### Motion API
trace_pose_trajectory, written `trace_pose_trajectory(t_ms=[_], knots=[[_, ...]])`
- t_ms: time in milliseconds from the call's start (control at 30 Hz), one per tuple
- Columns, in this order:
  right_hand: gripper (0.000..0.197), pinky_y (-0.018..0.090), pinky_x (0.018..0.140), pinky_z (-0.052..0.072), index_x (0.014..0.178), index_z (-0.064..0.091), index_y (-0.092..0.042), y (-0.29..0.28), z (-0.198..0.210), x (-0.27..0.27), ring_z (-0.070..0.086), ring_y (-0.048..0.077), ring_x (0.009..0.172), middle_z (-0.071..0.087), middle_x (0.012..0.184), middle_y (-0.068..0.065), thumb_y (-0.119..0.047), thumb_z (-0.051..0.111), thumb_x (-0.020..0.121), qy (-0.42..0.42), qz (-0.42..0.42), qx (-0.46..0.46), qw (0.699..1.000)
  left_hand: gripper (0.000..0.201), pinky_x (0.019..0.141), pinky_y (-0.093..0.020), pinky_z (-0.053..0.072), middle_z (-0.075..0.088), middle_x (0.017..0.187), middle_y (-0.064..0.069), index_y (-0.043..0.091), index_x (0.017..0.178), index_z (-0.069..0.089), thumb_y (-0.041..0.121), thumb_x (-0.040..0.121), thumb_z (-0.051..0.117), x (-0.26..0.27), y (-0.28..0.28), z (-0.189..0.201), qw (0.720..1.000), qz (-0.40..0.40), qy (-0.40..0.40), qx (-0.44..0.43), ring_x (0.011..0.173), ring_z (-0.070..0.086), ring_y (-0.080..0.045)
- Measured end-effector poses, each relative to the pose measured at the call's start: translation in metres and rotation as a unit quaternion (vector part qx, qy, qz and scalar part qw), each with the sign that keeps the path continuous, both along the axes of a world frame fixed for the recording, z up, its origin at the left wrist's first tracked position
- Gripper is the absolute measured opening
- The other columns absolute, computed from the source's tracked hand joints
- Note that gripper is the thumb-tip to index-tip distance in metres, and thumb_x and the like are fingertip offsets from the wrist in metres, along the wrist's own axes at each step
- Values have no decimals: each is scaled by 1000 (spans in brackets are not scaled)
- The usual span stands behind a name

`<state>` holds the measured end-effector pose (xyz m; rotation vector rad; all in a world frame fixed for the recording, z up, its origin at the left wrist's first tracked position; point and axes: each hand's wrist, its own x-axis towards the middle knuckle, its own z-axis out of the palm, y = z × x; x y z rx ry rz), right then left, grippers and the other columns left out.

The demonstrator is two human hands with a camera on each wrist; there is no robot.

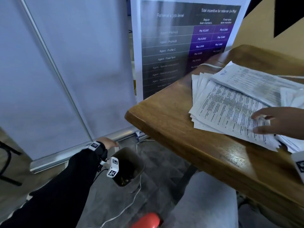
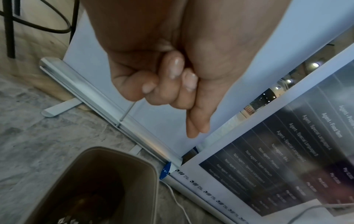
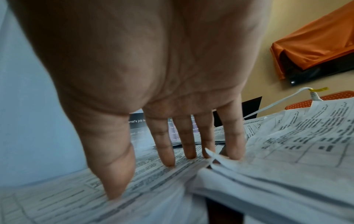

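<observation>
A messy pile of printed papers (image 1: 227, 106) lies on the wooden table (image 1: 172, 129) at the right. My right hand (image 1: 259, 123) rests flat on the top sheet near the pile's front edge, fingers spread and straight. In the right wrist view the right hand (image 3: 149, 175) presses its fingertips (image 3: 189, 154) on the papers (image 3: 287, 151). My left hand (image 1: 109, 143) hangs low at the left, just above the far rim of a brown waste bin (image 1: 141, 163) on the floor. Seen from the left wrist, the left hand (image 2: 172, 94) has several fingers curled into the palm and holds nothing visible, with the bin (image 2: 138, 181) below it.
A white roll-up banner (image 1: 65, 79) with a metal base rail (image 1: 74, 152) stands behind the bin. A printed poster (image 1: 181, 46) stands beside the table's far corner. A white cable (image 1: 131, 199) trails over the grey floor. Something red (image 1: 146, 219) sits at the bottom edge.
</observation>
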<state>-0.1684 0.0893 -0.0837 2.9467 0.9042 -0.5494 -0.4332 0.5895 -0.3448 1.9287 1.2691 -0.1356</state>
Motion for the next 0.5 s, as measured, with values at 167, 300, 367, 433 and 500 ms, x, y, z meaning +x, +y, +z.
trace_pose_trajectory(t_ms=[167, 300, 367, 433, 500], knots=[[52, 31, 90, 37, 119, 59, -39, 16, 37, -38, 53, 13, 107, 60, 130, -3, -65, 68, 75, -30, -29, 39, 998, 34, 57, -28, 40, 58, 74, -12, -3, 112, 73, 16, 84, 76, 16, 17, 68, 986, 97, -136, 11, 62, 47, -26], [46, 31, 92, 39, 128, 60, -28, -5, 54, -36, 55, 19, 116, 59, 130, -2, -50, 66, 88, -69, -29, 72, 995, 11, 35, -14, 29, 52, 64, -8, 19, 90, 76, 26, 86, 69, 38, 20, 190, 947, 114, -284, 98, 44, 38, -16], [44, 32, 98, 41, 127, 60, -28, -28, 59, -35, 53, 17, 121, 58, 134, -5, -49, 67, 89, -76, -51, 83, 992, 11, 33, -7, 23, 49, 46, 6, 22, 77, 72, 32, 80, 69, 63, 4, 250, 938, 69, -315, 130, 31, 35, -9], [42, 29, 100, 38, 126, 60, -28, -54, 59, -33, 51, 16, 125, 56, 137, -6, -48, 68, 89, -79, -67, 76, 992, 18, 37, -12, 29, 48, 42, 7, 24, 71, 72, 40, 78, 68, 94, -35, 297, 927, 4, -343, 152, 29, 36, -7], [40, 27, 99, 34, 125, 61, -28, -77, 57, -33, 50, 15, 126, 55, 137, -6, -46, 68, 90, -81, -83, 44, 992, 23, 56, -25, 40, 58, 61, 4, 24, 71, 74, 42, 85, 68, 127, -94, 331, 908, -104, -363, 182, 47, 49, -5]])
